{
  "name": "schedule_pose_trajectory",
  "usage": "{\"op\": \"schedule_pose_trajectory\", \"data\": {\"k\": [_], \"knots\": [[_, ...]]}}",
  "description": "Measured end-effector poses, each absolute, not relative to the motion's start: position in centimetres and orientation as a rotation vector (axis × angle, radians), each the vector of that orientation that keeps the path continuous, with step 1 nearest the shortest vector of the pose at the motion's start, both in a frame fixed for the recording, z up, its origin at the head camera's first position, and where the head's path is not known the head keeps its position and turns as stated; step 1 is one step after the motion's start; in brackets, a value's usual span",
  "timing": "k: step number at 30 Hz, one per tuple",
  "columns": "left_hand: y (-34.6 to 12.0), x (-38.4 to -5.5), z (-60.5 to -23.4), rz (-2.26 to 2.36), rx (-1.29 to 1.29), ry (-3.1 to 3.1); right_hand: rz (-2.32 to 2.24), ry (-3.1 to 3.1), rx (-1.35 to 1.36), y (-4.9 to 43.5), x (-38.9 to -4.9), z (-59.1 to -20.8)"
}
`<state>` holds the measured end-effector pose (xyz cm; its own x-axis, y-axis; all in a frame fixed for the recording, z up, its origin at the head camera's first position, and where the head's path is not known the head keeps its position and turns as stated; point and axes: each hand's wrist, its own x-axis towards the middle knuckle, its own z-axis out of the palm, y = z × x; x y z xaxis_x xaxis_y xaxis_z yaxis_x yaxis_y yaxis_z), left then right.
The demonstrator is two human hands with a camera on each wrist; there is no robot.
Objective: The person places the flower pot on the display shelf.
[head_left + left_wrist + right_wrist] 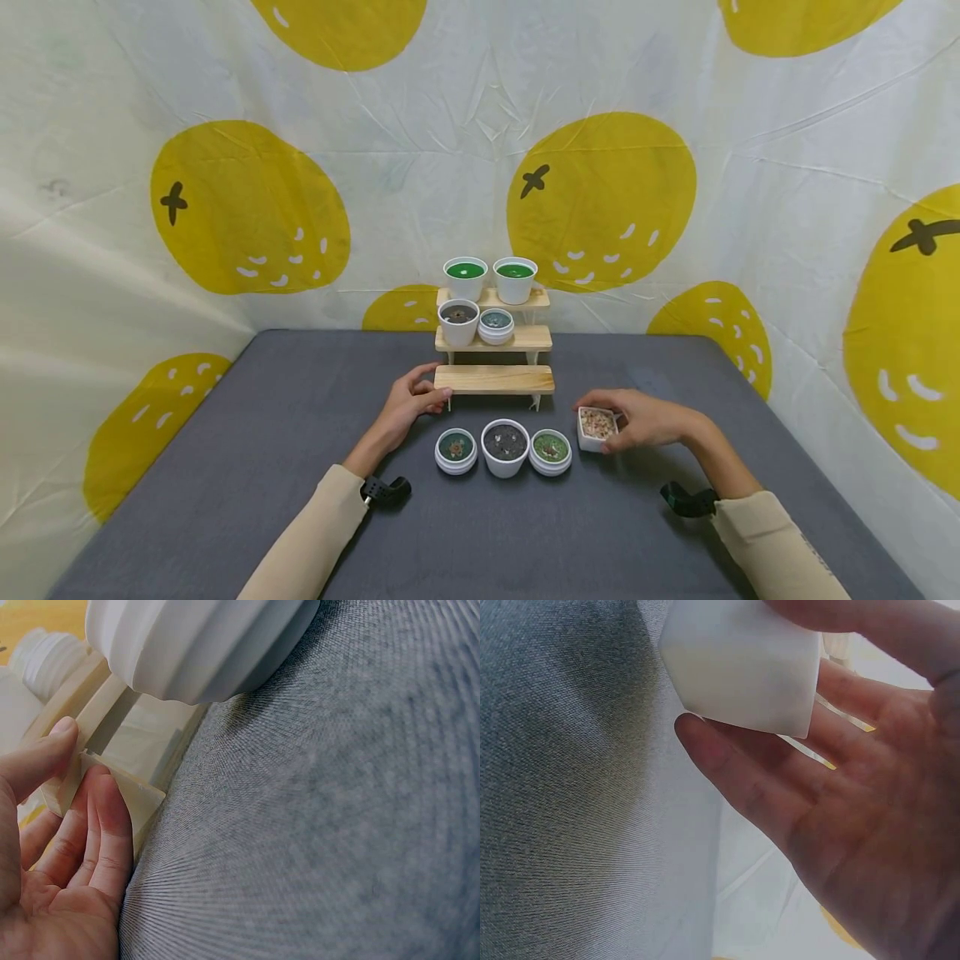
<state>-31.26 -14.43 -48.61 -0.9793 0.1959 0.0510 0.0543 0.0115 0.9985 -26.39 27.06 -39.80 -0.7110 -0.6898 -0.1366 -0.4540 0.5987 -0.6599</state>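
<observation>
My left hand (409, 406) grips the left end of the lowest step of a three-tier wooden display stand (495, 379). In the left wrist view the thumb (61, 739) lies on the board's edge and the fingers (112, 825) curl against the pale leg under it. My right hand (643, 418) holds a small square white pot (597, 444) filled with tan gravel, thumb on the near side and fingers on the far side. From the right wrist view, the pot's plain white wall (742, 682) sits between thumb and fingers, close over the cloth.
Three round white pots stand before the stand: one with dark teal filling (456, 468), a taller one with dark grey filling (505, 469), one with green filling (551, 469). The middle step bears two pots (459, 336), the top step two green-filled ones (465, 290). A grey cloth (300, 400) covers the table.
</observation>
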Motion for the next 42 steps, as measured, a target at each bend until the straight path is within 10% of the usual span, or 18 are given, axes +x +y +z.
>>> {"op": "schedule_pose_trajectory", "data": {"k": [42], "knots": [[-14.6, -31.4, -48.8, 2.129, 0.266, 2.138, -0.804, 2.712, -0.841, 25.2, -27.3, -35.7]]}}
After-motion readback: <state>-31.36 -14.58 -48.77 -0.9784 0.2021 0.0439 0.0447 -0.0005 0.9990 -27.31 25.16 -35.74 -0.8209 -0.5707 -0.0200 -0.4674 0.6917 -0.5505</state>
